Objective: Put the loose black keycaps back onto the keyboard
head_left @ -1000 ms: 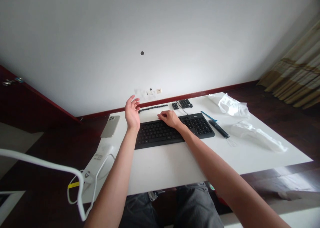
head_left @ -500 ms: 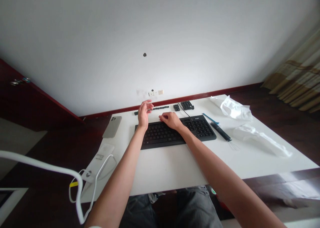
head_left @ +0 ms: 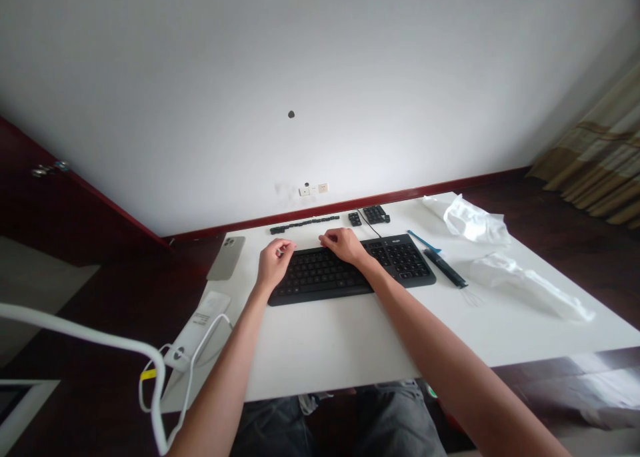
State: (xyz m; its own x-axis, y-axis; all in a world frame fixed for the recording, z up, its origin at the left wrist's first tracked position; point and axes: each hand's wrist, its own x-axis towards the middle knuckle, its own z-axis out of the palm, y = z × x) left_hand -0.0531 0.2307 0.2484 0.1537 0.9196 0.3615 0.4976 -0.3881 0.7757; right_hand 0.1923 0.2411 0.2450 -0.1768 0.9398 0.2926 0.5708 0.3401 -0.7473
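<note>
A black keyboard (head_left: 320,280) lies across the middle of the white table. Over its upper left corner is my left hand (head_left: 274,262), thumb and fingertips pinched together; anything between them is too small to make out. My right hand (head_left: 344,245) rests at the keyboard's top edge with its fingers curled closed, and what they may hold is hidden. Behind the keyboard runs a row of loose black keycaps (head_left: 305,224). Right of that row are a small keycap cluster (head_left: 355,219) and a larger keycap block (head_left: 374,214).
A thin blue tool (head_left: 424,241) and a black brush-like tool (head_left: 445,267) lie right of the keyboard. Crumpled white plastic bags (head_left: 530,283) cover part of the right side. At left are a phone (head_left: 227,258), a white power strip (head_left: 197,330) and a thick white curved bar (head_left: 90,337).
My left hand has come down from above the keycap row to the keyboard's upper left corner, its fingers closing to a pinch. The right hand stays at the keyboard's top edge.
</note>
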